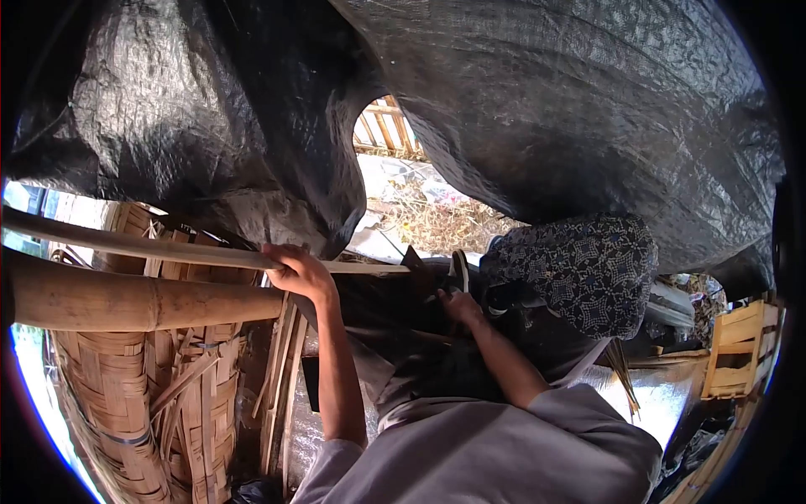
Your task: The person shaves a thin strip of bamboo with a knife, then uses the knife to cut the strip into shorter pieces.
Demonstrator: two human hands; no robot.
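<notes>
My left hand (298, 273) is closed round a long split-bamboo strip (201, 252), which runs from the far left across in front of me. The strip's right end lies by the dark, pointed blade of a knife (416, 260). My right hand (460, 309), low over my lap, has its fingers wrapped round the knife's handle, which is mostly hidden. Just beyond that hand is a sandalled foot (459, 267). Below the strip, a thick bamboo pole (151, 301) reaches in from the left.
Woven bamboo baskets (109, 386) stand at the left, beside upright slats (281, 386). Black plastic sheeting (571, 101) hangs across the front, with a gap onto dry grass. A patterned cloth (579, 269) covers something at my right. Farther right is a small wooden crate (739, 349).
</notes>
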